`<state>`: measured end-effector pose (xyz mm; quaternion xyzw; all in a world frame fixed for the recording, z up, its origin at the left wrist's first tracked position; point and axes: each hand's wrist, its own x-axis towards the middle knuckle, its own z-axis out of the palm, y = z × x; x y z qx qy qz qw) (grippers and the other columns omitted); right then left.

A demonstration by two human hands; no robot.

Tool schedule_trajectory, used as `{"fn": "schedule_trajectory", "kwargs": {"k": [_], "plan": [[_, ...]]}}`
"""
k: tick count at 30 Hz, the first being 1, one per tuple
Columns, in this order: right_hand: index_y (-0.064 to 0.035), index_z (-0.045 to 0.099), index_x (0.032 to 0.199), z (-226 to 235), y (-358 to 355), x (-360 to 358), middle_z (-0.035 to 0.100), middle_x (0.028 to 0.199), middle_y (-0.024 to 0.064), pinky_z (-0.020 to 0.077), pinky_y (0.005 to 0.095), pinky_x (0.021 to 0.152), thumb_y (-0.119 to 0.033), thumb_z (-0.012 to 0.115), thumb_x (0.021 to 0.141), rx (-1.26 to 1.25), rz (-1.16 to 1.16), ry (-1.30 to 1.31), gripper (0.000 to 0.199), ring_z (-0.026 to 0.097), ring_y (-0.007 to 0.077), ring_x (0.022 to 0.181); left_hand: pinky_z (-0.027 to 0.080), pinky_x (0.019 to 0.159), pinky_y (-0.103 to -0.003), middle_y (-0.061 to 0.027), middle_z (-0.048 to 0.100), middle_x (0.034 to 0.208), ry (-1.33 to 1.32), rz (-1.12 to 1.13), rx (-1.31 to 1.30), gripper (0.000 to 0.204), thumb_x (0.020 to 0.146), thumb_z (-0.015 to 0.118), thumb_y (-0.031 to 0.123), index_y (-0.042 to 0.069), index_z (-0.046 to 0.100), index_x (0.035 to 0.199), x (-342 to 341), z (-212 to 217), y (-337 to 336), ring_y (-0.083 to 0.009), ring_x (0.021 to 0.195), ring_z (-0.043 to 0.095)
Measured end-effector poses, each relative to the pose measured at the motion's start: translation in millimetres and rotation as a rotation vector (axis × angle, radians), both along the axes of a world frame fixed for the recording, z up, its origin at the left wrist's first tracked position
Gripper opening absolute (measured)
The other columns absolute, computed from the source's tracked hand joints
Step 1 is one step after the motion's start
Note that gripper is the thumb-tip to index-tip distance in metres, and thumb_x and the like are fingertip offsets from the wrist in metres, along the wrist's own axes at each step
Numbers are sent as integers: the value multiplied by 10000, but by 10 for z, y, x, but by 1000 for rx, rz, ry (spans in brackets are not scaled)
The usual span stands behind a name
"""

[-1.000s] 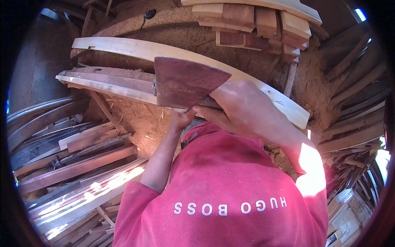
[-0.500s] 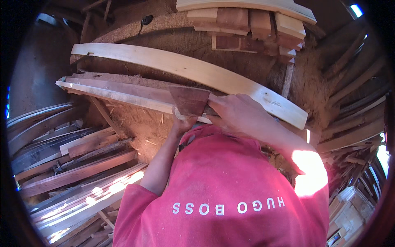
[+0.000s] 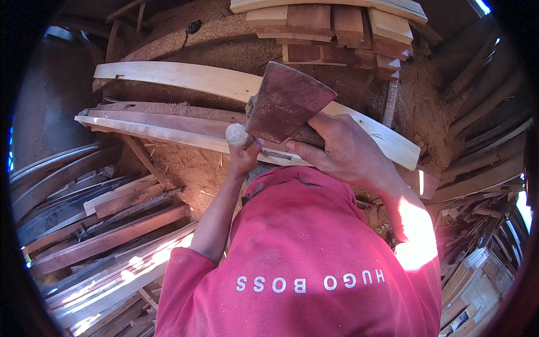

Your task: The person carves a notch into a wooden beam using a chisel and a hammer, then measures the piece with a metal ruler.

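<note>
My right hand [image 3: 351, 149] grips the dark handle of a hatchet [image 3: 289, 101]. Its broad, reddish-brown metal head is tilted, with its wide edge up and away from me. Below and left of that head, my left hand [image 3: 245, 159] is closed round a tool with a pale, rounded handle end [image 3: 238, 135]. That tool looks like a chisel, but its lower part is mostly hidden. Beneath both hands lies a reddish wooden beam [image 3: 168, 122] with a pale front edge. A long, curved pale plank [image 3: 185, 76] with a small notch at its left end lies behind it.
Short timber blocks [image 3: 309, 19] are stacked at the back right. Boards and beams [image 3: 112, 244] pile up on the left, and curved timbers [image 3: 483, 180] lie along the right. Wood shavings and dust [image 3: 185, 168] cover the ground. A slanting wooden leg [image 3: 145, 160] stands below the beam.
My right hand has raised the hatchet up and away from the beam, tilting its head. The pale handle end in my left hand, partly covered before, now shows fully.
</note>
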<state>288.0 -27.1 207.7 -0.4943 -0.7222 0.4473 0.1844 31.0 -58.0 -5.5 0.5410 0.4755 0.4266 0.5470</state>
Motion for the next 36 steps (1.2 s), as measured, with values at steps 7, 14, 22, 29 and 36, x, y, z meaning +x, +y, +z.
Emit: {"fn": "schedule_trajectory", "kwargs": {"k": [7,14,22,29,36], "plan": [[-14,627,1107,8,-1,-55,672,947,240,502,463,762,-223,696,888,-9,32,6,311,642,440,894,531,834,-318,-74,668,1066,194,49,284,402,771,580,-53,-23,606,1171,14,-146,-15,-183,981,650],[-27,600,1076,-19,0,-116,656,813,247,498,532,711,-261,654,894,62,55,39,302,644,446,796,524,832,-325,-85,680,1056,-2,101,119,315,804,603,-18,-23,638,1117,-2,-40,-41,-176,963,651],[-4,614,1044,1,-39,-295,667,873,206,512,482,684,-232,702,869,197,134,-144,301,647,417,793,523,853,-330,-93,689,1086,-77,160,151,318,815,681,22,10,650,1131,140,38,-156,-186,982,656],[-19,579,1113,102,1,-254,673,903,187,521,496,684,-210,680,872,143,306,-357,324,653,405,792,494,947,-385,-123,665,1160,36,81,208,391,846,700,93,32,614,1223,98,-284,-245,-244,1093,622],[-38,626,1064,178,25,-190,660,907,186,505,454,702,-149,720,846,225,74,-17,262,636,413,827,499,909,-371,-109,663,1131,79,217,194,351,849,666,49,-1,604,1192,82,-152,-35,-229,1038,625]]}}
